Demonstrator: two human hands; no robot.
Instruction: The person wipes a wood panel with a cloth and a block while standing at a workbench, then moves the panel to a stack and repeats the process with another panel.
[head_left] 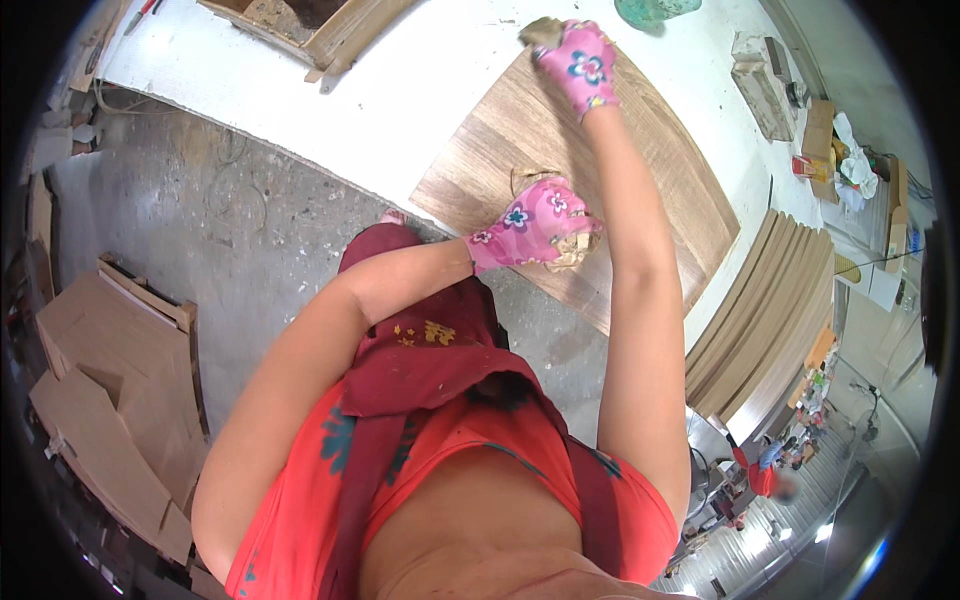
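A wood-grain panel [660, 150] lies flat on the white worktable [390, 120], one corner reaching over the near edge. My left hand [530, 222], in a pink flowered glove, rests on the panel's nearer part, its fingers closed on a crumpled beige cloth [572, 252] that bulges out on both sides. Farther off, at the panel's far corner, my right hand [582, 68] wears a matching glove. Its fingers are wrapped round a bunched brownish cloth [542, 33]. Both cloths touch or hover just above the surface; the exact contact is hidden.
Right of the panel stands a stack of curved boards [765, 310]. An open cardboard box [330, 45] sits at the far left of the table, a green translucent container [655, 10] at the far edge. Flattened cardboard [120, 370] leans at left. A person in red [762, 480] is distant right.
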